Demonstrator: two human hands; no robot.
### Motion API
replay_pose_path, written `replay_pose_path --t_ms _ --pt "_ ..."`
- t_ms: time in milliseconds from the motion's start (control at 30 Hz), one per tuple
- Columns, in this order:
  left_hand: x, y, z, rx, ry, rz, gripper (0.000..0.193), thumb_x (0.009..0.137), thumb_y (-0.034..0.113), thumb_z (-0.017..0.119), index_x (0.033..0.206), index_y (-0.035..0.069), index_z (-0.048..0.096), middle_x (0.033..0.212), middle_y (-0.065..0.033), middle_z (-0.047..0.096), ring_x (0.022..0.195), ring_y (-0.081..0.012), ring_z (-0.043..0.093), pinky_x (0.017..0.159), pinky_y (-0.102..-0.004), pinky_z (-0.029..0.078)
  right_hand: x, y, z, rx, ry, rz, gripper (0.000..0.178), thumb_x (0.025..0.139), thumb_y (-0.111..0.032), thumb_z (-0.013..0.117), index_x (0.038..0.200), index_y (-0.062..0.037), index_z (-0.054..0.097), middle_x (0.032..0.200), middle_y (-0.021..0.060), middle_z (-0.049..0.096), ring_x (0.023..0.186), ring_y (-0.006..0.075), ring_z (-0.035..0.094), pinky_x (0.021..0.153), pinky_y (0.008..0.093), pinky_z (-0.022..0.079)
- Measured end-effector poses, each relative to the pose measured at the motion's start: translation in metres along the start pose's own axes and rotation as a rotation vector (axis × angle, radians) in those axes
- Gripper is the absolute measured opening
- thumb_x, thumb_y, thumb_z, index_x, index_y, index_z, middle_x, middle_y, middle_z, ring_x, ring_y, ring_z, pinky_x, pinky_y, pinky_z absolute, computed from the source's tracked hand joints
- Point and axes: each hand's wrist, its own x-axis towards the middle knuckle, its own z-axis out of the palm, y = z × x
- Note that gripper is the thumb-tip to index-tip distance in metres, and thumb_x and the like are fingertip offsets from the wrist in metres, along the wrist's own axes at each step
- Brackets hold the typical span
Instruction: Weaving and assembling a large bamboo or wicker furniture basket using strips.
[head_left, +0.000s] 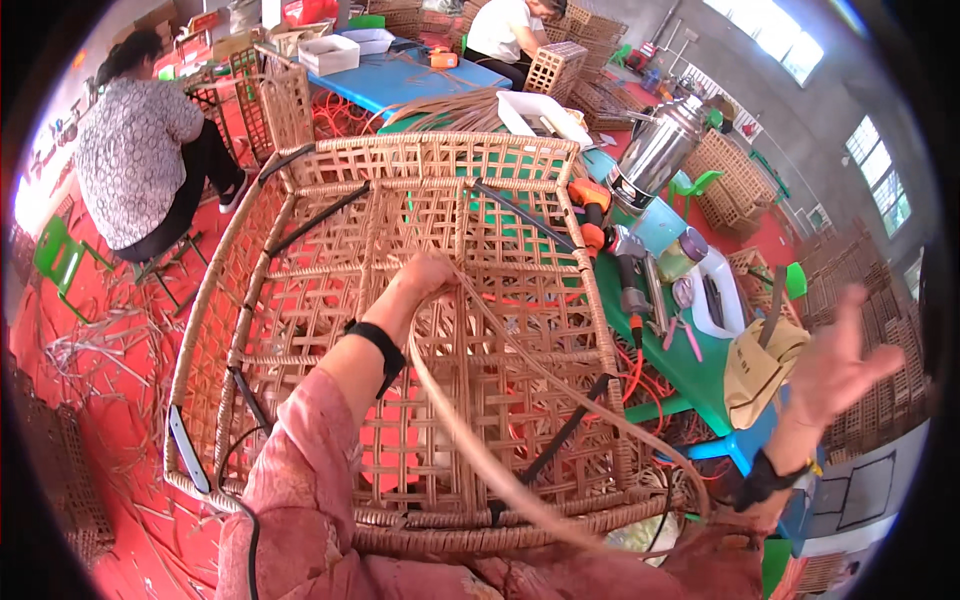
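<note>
A large woven rattan basket frame with a lattice bottom and low bound sides lies before me. Near its middle my left hand is closed, pinching a long tan rattan strip against the lattice. From there the strip bends in a wide loop over the near side and toward my right forearm. Raised off to the right, away from the basket, my right hand has its fingers spread and holds nothing visible. Dark straps cross the basket's corners, and both my wrists wear black bands.
Right of the basket, a green table bears power tools, pink-handled pliers, a jar and a metal flask. A canvas bag hangs nearby. Two people sit beyond. Rattan scraps litter the red floor.
</note>
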Motion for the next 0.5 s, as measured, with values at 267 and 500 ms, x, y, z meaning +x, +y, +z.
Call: replay_pose_path --t_ms 267,500 --pt "0.017 -0.014 0.009 -0.087 0.072 -0.013 0.004 0.073 -0.009 0.063 0.074 -0.012 0.062 0.064 -0.0196 0.063 0.049 -0.0251 0.061 0.041 -0.0342 0.050 0.020 -0.028 0.100 -0.357 0.285 0.058 0.065 0.087 -0.043 0.061 0.127 0.0055 0.042 0.098 0.0207 0.063 0.077 0.0260 0.066 0.061 0.0345 0.056" --pt "0.017 -0.017 0.001 0.143 -0.031 0.041 0.010 0.076 0.005 0.069 0.075 -0.004 0.066 0.066 -0.0129 0.064 0.055 -0.0188 0.060 0.045 -0.0351 0.048 0.111 0.117 0.098 -0.694 -0.016 0.596 0.026 0.091 -0.022 0.057 0.107 -0.0019 0.062 0.086 0.0067 0.066 0.072 0.0122 0.064 0.057 0.0210 0.048"
